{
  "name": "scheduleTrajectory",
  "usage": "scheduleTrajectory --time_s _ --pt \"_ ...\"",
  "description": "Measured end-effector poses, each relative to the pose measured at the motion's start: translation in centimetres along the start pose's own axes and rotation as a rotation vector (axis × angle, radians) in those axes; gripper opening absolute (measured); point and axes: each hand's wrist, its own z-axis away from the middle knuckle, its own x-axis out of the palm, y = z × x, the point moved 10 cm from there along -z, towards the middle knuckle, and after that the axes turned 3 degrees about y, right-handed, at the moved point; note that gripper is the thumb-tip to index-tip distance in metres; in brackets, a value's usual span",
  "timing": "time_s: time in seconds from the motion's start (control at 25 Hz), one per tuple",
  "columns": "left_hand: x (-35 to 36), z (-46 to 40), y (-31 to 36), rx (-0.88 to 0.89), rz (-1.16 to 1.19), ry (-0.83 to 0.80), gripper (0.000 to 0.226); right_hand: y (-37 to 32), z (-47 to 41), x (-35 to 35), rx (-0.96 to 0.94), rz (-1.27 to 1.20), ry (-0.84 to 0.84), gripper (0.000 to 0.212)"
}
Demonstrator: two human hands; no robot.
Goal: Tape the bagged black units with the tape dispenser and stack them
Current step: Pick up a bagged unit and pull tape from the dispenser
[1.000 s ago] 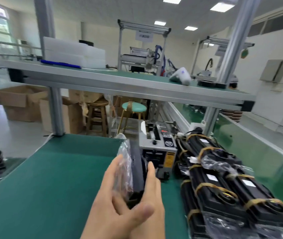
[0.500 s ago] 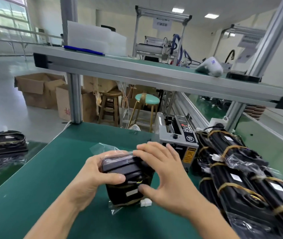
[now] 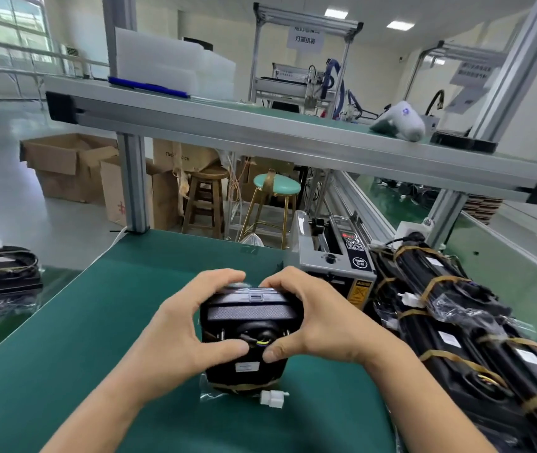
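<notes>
A factory floor stretched away behind, cardboard boxes [image 3: 64,168] and two stools under an aluminium-framed shelf [image 3: 293,138], and the green worktop [image 3: 64,354] ran toward the camera. On the near middle of it stood the bagged black unit [image 3: 250,325], upright on its end, a white connector [image 3: 272,397] poking out at its foot. The left hand [image 3: 182,325] gripped its left side, fingers over the top and thumb pressed on the front; the right hand [image 3: 313,322] mirrored it, curled round the right side with thumb on the front. Both thumbs sat just under the dark round part of the unit's face.

A brown band of tape already crossed the unit low down, so this looked like the pressing-down stage, smoothing bag against body. Whether another strip was still due could not be told. If so, the next move would call for one hand to free itself and reach far right to the tape dispenser [image 3: 329,259], just behind the unit; if not, a lift to the right, onto the stack of taped units [image 3: 457,325] lying beside the dispenser.

Writing: a white label on the unit's front, too small to read. The dispenser carried a yellow warning sticker and a round black badge, illegible. One box read "75x" and "CM". Hanging signs in the far room bore Chinese characters, blurred.
</notes>
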Motion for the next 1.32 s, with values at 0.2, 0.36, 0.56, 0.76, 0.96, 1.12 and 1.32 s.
scheduleTrajectory --time_s 0.2,0.36,0.56,0.76,0.96,1.12,1.32 --pt "0.8 -0.7 -2.0 -0.157 0.185 -0.134 0.062 0.4 0.8 -0.1 0.013 -0.048 -0.051 0.067" --pt "1.9 -0.8 -2.2 -0.202 0.316 -0.108 0.058 0.9 1.2 -0.3 0.020 -0.059 0.008 0.070" --pt "0.4 -0.3 -2.4 -0.188 0.365 0.053 0.061 2.0 2.0 0.4 0.046 -0.208 0.149 0.084" --pt "-0.7 -0.2 -3.6 -0.198 0.523 0.260 0.051 4.2 1.8 1.9 0.105 -0.537 0.188 0.112" --pt "-0.4 1.0 -8.5 -0.432 1.177 0.625 0.023 8.2 4.3 6.3 0.469 -0.971 0.200 0.106" --pt "3.0 2.5 -10.0 -0.648 1.359 0.635 0.023 7.3 4.8 9.0 0.486 -1.259 0.146 0.063" --pt "0.6 4.0 -11.0 -0.656 0.822 0.602 0.050 6.9 4.6 3.5 0.431 -0.913 0.371 0.036"
